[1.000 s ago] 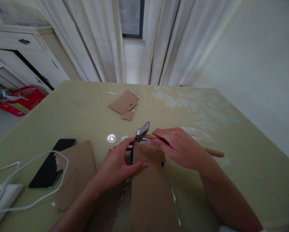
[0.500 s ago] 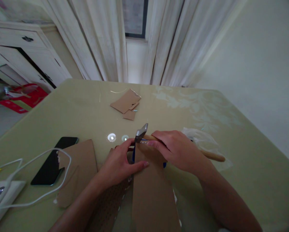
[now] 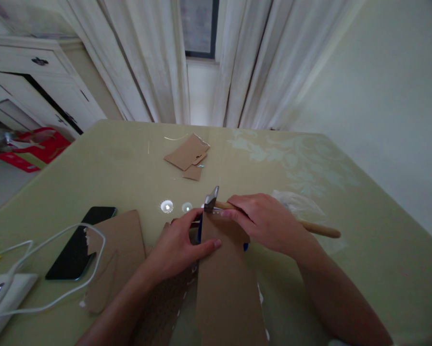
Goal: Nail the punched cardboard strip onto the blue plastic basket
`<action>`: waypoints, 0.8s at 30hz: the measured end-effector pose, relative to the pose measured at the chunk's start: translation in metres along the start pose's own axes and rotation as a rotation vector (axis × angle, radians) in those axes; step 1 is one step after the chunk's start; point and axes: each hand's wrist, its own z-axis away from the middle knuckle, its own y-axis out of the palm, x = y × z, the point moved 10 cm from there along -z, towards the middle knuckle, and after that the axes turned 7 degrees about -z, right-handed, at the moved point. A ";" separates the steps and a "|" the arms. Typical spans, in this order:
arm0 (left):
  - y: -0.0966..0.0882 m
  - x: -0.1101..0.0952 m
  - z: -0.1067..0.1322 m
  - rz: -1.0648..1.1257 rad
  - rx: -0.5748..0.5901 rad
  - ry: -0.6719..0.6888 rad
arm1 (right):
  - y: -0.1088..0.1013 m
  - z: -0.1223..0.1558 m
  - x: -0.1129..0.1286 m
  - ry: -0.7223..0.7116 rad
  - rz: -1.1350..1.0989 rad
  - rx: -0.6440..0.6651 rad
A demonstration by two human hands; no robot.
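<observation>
A long brown cardboard piece (image 3: 226,288) stretches from the near edge up between my hands. My left hand (image 3: 182,240) grips its left side, thumb on top and fingers behind. My right hand (image 3: 261,218) is closed around the wooden handle of a hammer (image 3: 211,199), whose metal head rests at the cardboard's far left corner. The handle's end sticks out to the right past my wrist. Bits of blue material show at both sides of the cardboard, mostly hidden under it. A second, dotted brown strip (image 3: 161,307) lies under my left forearm.
On the left are a black phone (image 3: 71,245), a torn cardboard sheet (image 3: 118,254), a white cable and a white power strip (image 3: 10,298). Cardboard scraps (image 3: 187,154) lie farther back. Behind my right hand is a clear plastic bag (image 3: 302,204).
The hammer head has tilted slightly and shifted a little to the right, and its handle end has swung slightly. Both hands keep their hold almost in place.
</observation>
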 end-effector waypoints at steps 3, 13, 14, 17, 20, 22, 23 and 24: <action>0.002 0.000 0.001 0.006 0.020 -0.005 | -0.011 0.002 -0.003 0.019 -0.063 -0.061; 0.005 0.007 0.000 -0.057 0.017 -0.033 | -0.009 0.000 -0.009 0.026 -0.044 -0.023; 0.005 0.006 0.000 -0.063 0.019 -0.027 | -0.010 0.000 -0.009 0.029 -0.056 -0.027; 0.006 0.002 -0.001 -0.053 0.027 0.000 | -0.006 -0.001 -0.010 0.037 -0.053 0.023; 0.005 -0.002 -0.001 -0.027 0.015 0.018 | -0.006 -0.001 -0.011 0.029 -0.011 0.036; 0.006 -0.003 -0.002 -0.012 0.010 0.004 | -0.010 0.001 -0.013 0.025 0.000 0.019; 0.006 -0.002 -0.002 -0.004 0.012 -0.010 | -0.011 0.002 -0.014 0.027 0.003 0.018; 0.007 -0.002 -0.002 0.004 0.016 -0.026 | -0.012 0.002 -0.015 0.032 0.006 0.026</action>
